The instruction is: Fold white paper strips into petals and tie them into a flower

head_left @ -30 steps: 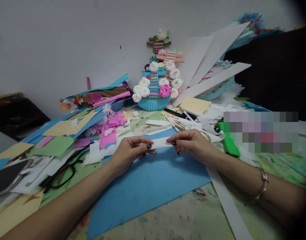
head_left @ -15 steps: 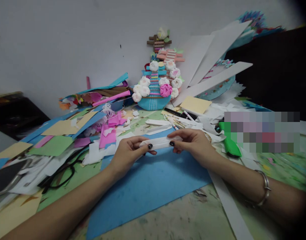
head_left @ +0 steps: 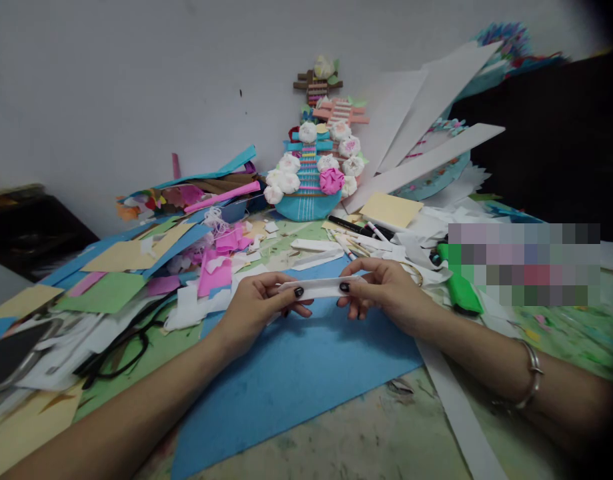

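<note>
Now, a blue sheet [head_left: 296, 393] spreads wide, with a flower-trimmed, guitar-shaped craft piece [head_left: 309, 208] beyond it. Above the sheet's far half, the left hand [head_left: 259, 303] and right hand [head_left: 389, 293], thumbs and fingers pinched together, grip opposite ends of a folded white strip [head_left: 321, 289]! Past the sheet, a black marker [head_left: 350, 226].

From my head, on the near side of the blue sheet [head_left: 296, 380], my single view faces forward and down across it, near enough that my left hand [head_left: 259, 303] and right hand [head_left: 389, 293] show large over it, the wall [head_left: 136, 80] beyond.
</note>
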Demonstrator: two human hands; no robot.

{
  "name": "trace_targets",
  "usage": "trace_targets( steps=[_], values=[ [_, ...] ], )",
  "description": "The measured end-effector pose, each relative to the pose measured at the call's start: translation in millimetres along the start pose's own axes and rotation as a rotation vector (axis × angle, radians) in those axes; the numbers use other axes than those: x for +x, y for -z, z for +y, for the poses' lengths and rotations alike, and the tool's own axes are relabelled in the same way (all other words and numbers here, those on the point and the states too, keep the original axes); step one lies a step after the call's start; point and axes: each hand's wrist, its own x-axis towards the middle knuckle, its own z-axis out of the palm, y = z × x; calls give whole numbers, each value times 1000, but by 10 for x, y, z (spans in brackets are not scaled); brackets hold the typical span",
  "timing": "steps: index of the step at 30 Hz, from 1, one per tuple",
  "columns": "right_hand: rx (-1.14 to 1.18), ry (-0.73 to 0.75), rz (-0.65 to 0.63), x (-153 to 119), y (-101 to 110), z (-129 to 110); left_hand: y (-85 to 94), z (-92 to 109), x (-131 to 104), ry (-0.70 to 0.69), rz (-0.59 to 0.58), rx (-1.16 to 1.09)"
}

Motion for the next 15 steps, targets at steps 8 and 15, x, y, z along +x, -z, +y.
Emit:
trace_targets(
  steps=[8, 15],
  values=[
    [261, 22, -59, -7, 51, 4, -11, 29, -17, 10, -90, -355],
    [290, 90, -110, -12, 43, 4, 16, 52, -49, -30, -144, -380]
  ],
)
